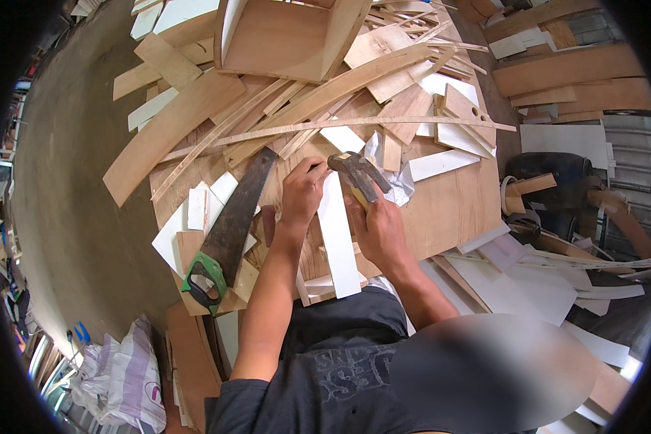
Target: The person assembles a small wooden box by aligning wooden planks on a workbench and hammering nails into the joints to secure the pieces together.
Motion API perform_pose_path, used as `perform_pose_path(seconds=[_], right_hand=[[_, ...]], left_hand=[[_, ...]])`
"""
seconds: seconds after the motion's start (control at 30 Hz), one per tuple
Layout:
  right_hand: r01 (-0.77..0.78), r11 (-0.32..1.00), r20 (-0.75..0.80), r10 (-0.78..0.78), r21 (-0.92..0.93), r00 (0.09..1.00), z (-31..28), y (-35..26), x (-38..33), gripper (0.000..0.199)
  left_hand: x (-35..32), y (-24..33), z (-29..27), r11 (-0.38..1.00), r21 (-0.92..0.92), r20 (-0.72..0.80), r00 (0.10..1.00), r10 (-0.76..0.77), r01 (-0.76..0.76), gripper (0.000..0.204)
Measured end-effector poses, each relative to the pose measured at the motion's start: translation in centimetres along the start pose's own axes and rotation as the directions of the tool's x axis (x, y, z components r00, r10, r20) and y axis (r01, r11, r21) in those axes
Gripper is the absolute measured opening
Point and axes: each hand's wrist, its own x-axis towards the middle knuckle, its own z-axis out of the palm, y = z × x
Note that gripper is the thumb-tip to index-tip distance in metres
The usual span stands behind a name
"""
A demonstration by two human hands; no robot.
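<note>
My right hand [380,226] is wrapped round the handle of a claw hammer [354,171], whose metal head is over the far end of a white-faced wooden strip [338,235]. Close to that same end, my left hand [303,189] has its fingers pinched together; whatever they hold is too small to make out. The strip runs from between my hands back toward my body. To the left of my left forearm lies a handsaw [240,206] with a green and black handle, its dark blade pointing away from me. Crumpled clear plastic [400,184] rests just right of the hammer.
An open wooden box [273,36] stands at the table's far side. Long wooden strips and board offcuts [177,119] pile across the tabletop [452,206], some overhanging its left edge. More white panels [510,282] lean at the right, and a white sack [126,376] sits at lower left.
</note>
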Motion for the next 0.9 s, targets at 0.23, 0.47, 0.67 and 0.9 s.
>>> perform_pose_path(seconds=[0.23, 0.47, 0.67, 0.9], right_hand=[[-0.136, 0.989, 0.097, 0.130, 0.058, 0.987, -1.5, -1.9, 0.6, 0.041], [-0.035, 0.997, 0.059, 0.030, 0.069, 0.998, -1.0, -1.1, 0.0, 0.044], [-0.079, 0.995, 0.108, 0.072, 0.060, 0.992, 0.2, 0.1, -0.6, 0.047], [-0.114, 0.992, 0.064, 0.117, -0.053, 0.991, 1.2, 0.9, -0.5, 0.037]], left_hand=[[-0.1, -0.7, -0.1, 1.000, 0.002, 0.011, 1.000, 0.004, -0.004, 0.015], [0.1, -0.7, -0.4, 0.998, -0.059, -0.015, 1.000, -0.009, 0.008, 0.011], [-0.1, -1.1, -0.5, 0.998, -0.062, -0.023, 0.999, -0.027, 0.025, 0.013], [0.0, -1.4, -0.6, 0.995, -0.103, -0.020, 1.000, 0.011, -0.013, 0.010]])
